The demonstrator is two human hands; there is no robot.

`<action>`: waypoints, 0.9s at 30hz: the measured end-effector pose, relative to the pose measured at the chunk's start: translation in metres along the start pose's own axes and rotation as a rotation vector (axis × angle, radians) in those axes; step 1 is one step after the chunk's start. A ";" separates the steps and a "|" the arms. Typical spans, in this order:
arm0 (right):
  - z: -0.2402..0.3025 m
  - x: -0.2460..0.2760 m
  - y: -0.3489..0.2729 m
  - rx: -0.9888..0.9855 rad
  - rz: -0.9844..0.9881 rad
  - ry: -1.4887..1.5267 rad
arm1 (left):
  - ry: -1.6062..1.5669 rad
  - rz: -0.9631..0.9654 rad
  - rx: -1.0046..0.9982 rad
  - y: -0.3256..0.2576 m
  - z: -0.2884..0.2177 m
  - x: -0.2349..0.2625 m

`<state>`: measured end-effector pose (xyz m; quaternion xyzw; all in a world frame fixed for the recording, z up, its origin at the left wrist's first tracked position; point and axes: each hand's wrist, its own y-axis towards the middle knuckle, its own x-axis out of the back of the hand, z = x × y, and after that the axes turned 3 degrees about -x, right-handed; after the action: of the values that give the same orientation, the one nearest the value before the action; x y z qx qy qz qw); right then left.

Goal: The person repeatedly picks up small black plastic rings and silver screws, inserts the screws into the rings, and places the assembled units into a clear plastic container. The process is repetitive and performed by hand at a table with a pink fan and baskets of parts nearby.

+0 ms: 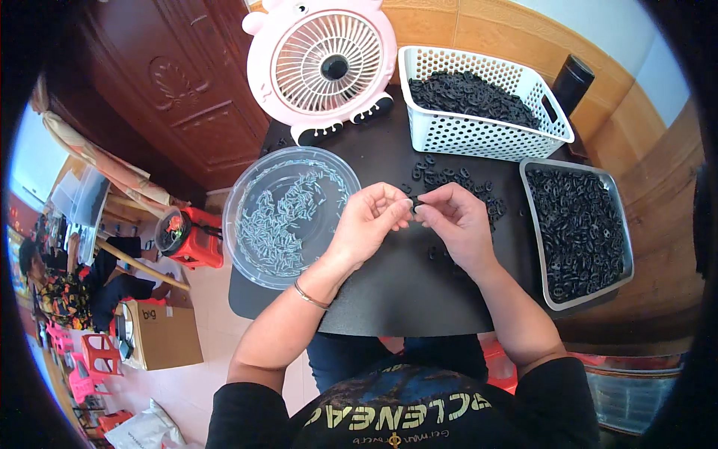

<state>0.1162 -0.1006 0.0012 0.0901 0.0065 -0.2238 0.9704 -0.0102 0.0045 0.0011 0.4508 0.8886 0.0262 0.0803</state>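
Note:
My left hand [368,222] and my right hand [458,223] meet fingertip to fingertip above a black tabletop [404,299]. Between the fingertips sits a small black ring-shaped part [416,203], pinched from both sides. Just beyond my hands lies a loose pile of the same black parts [449,179]. A clear round bowl [288,213] with several small silvery pins stands left of my left hand. A thin bracelet circles my left wrist.
A white perforated basket [479,101] of black parts stands at the back right. A grey metal tray [580,232] of black parts sits at the right edge. A pink desk fan [323,63] stands behind the bowl. A cardboard box [161,333] and red stools are on the floor at left.

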 end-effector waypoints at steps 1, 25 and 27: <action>0.000 0.000 0.000 -0.030 0.009 0.046 | 0.007 -0.013 -0.035 0.000 0.001 -0.002; 0.000 0.001 0.002 -0.001 0.015 0.099 | -0.015 -0.059 -0.097 0.000 -0.003 -0.006; 0.001 0.001 0.003 0.004 0.003 0.074 | -0.020 -0.056 -0.092 0.001 -0.003 -0.004</action>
<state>0.1185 -0.0990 0.0022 0.1001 0.0419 -0.2188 0.9697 -0.0079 0.0014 0.0050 0.4218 0.8979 0.0601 0.1105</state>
